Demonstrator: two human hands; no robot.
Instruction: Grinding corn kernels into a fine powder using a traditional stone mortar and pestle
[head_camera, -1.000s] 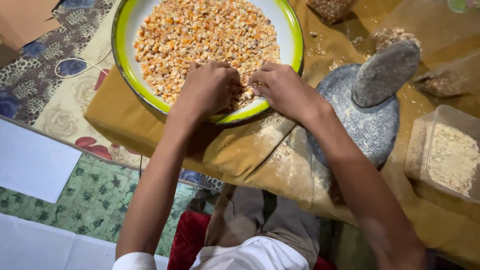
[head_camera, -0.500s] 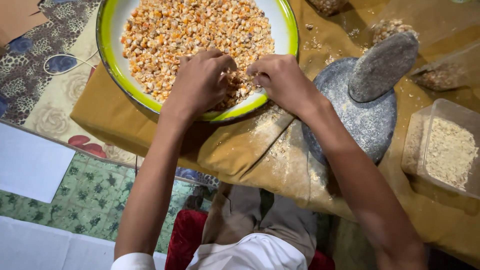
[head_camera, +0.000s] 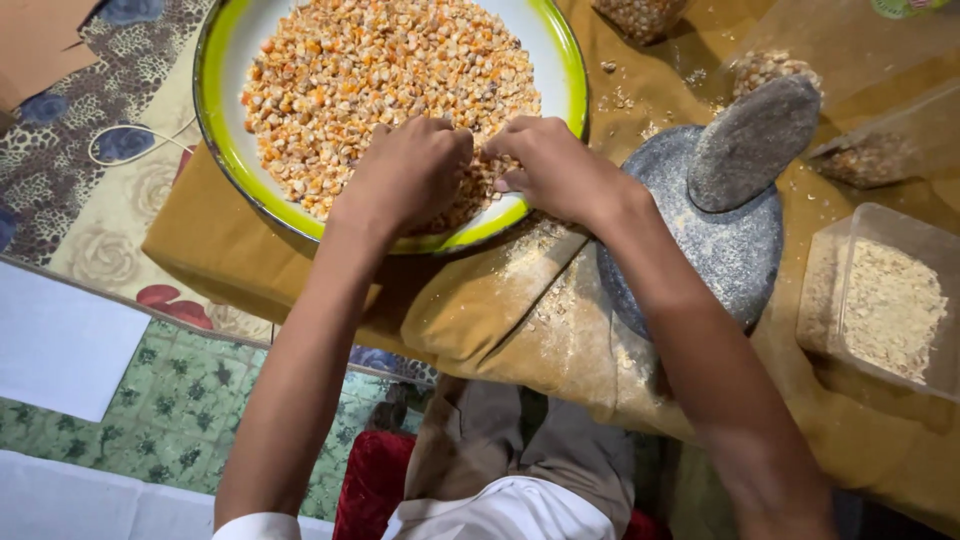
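— Where are the hands?

— Both rest in the near edge of the enamel bowl (head_camera: 560, 60), white inside with a green rim, which sits on the ochre cloth (head_camera: 250, 270). The left hand (head_camera: 405, 175) is cupped, fingers curled down into the dried corn kernels (head_camera: 380, 70); the right hand (head_camera: 550, 165) lies just beside it, fingers bent loosely around a few kernels. Neither is clamped shut.

— Why that posture?

— It looks like gathering: knuckles nearly touching, palms turned to scoop from the near side.

— And the corn?

— Orange, yellow and pale, dry, heaped across the bowl.

— What's nearby?

— A grey stone mortar (head_camera: 730, 260) with its pestle (head_camera: 755, 140) lying in it, dusted with meal, close at the right; beyond, a clear plastic box (head_camera: 885, 300) of crushed grain.
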